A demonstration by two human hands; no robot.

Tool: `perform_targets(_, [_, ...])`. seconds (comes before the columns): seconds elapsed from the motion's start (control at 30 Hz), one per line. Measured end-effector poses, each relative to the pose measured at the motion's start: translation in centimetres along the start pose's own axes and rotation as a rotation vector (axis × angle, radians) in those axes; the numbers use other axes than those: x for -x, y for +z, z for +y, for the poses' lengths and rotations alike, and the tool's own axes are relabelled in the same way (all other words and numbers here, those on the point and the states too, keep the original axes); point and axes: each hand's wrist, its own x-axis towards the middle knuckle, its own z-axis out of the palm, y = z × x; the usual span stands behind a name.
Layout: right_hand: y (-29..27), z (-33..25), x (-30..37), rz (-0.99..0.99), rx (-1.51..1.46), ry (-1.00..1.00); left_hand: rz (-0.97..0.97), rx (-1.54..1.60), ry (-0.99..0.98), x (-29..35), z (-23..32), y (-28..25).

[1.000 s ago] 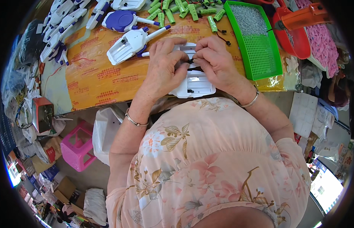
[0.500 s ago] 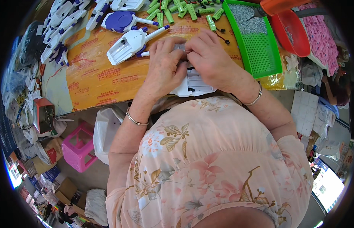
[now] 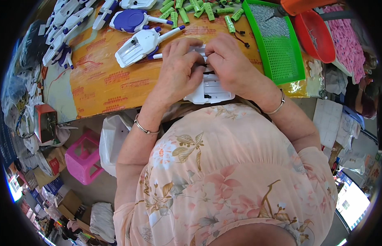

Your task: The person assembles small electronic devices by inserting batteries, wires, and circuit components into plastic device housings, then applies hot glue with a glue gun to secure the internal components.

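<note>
A white plastic housing [image 3: 217, 91] with an open tray and small black fittings lies at the table's front edge. My left hand [image 3: 180, 67] bends over its left side, thumb and fingers closed. From the other side my right hand [image 3: 232, 65] meets it, fingers curled and pinched together. A thin dark piece [image 3: 208, 72], perhaps a wire, shows beneath the fingertips. Whatever the fingertips hold is hidden by the hands. Left of them lies a similar white housing [image 3: 135, 50] with a purple-tipped stem, near a purple and white one [image 3: 131, 21].
Several green battery packs [image 3: 185, 15] lie at the back. Rightward stand a green tray [image 3: 277, 61] of small screws, a red bowl [image 3: 316, 39] and a pile of pink pieces [image 3: 347, 45]. An orange-bodied power driver [image 3: 301, 6] hangs over the tray. Below left is a pink stool [image 3: 82, 160].
Both hands stay over the housing. My right hand has shifted slightly right and its fingers have moved, baring more of the housing's upper part. The view has shifted a little.
</note>
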Motion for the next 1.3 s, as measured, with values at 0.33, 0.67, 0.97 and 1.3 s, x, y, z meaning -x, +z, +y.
perform_targets(0.33, [0.0, 0.1, 1.5, 0.048, -0.157, 0.193, -0.049, -0.025, -0.024, 0.1, 0.0, -0.3])
perform_targets(0.67, [0.7, 0.0, 1.6, 0.142, -0.276, 0.296, -0.054, -0.006, -0.004, 0.0, 0.2, -0.6])
perform_targets(0.97, [0.1, -0.1, 1.6, 0.145, -0.232, 0.301, -0.067, -0.027, -0.016, -0.1, 0.2, -0.5])
perform_targets(1.3, [-0.3, -0.3, 0.9, 0.1, -0.066, 0.15, -0.06, -0.027, -0.001, 0.0, 0.1, -0.4])
